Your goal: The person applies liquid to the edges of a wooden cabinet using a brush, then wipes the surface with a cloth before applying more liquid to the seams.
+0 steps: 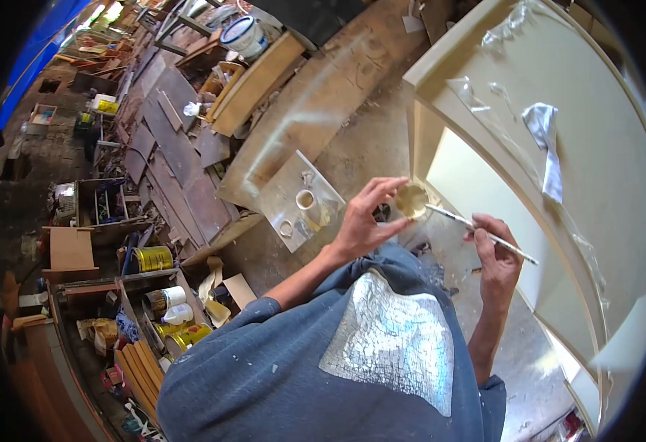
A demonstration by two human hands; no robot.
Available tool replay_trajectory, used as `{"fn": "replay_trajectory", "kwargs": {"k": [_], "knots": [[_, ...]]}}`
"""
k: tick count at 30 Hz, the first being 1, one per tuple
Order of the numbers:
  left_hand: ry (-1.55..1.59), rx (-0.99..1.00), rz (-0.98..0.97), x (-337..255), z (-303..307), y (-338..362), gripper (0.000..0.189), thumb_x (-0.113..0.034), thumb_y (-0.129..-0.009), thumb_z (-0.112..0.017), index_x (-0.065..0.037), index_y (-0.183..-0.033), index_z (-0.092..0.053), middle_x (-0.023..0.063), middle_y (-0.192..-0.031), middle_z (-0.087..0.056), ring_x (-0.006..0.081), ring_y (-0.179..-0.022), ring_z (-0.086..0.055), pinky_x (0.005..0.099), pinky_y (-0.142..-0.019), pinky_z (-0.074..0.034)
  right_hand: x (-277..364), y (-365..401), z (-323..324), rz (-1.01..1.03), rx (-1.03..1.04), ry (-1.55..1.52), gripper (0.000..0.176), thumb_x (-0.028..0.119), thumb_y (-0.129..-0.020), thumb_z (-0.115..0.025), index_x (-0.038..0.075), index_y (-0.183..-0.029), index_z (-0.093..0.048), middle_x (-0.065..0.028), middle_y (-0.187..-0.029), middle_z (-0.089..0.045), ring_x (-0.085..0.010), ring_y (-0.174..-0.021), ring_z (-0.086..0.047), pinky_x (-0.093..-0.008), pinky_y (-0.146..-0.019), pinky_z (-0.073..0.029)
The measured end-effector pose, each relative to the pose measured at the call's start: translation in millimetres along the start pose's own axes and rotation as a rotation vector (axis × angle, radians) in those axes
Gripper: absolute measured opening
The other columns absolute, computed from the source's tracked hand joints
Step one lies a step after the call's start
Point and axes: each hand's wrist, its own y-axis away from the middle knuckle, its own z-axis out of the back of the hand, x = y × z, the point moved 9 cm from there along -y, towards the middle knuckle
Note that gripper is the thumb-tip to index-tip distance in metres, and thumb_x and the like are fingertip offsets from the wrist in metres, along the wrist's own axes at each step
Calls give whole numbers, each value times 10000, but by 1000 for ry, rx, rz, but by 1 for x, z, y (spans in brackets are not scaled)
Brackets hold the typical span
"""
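Bringing the brush (448,214) and the small bowl (411,202) together seems to be the step in hand, from where I stand. The bristle end meets the bowl's right side, though I can't tell whether it dips inside or only touches the rim. The left hand (365,217) grips the bowl with fingers on the far side and thumb on the near side, curved narrowly around it. The right hand (497,258) pinches the brush midway along its handle, whose tail end points right and near. To my eye, the next move calls for a level bowl, a steady left wrist and a light turn of the brush, so nothing drips.

Both hands are out ahead of the dark shirt (264,361), with the bowl between them, closer to the left. To the left, just beyond the left hand, a pale board (273,201) bears a cup (306,200) with something tan in it. Off to the right and far side stands a large cream panel (602,110), a white cloth (546,136) lying over it.
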Motion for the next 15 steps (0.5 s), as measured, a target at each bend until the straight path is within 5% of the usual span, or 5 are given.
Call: {"fn": "replay_trajectory", "kwargs": {"k": [15], "knots": [[13,0,-22,-4,-1,-3,715,-128,-762,-899,-130,-1411,-601,95,-1343,-639,221,-1153,-637,380,-957,-564,-16,1,13,-51,-40,-69,211,120,-1003,-664,-20,-1154,-710,-93,-1034,-720,-162,-898,-695,-343,-850,-597]]}}
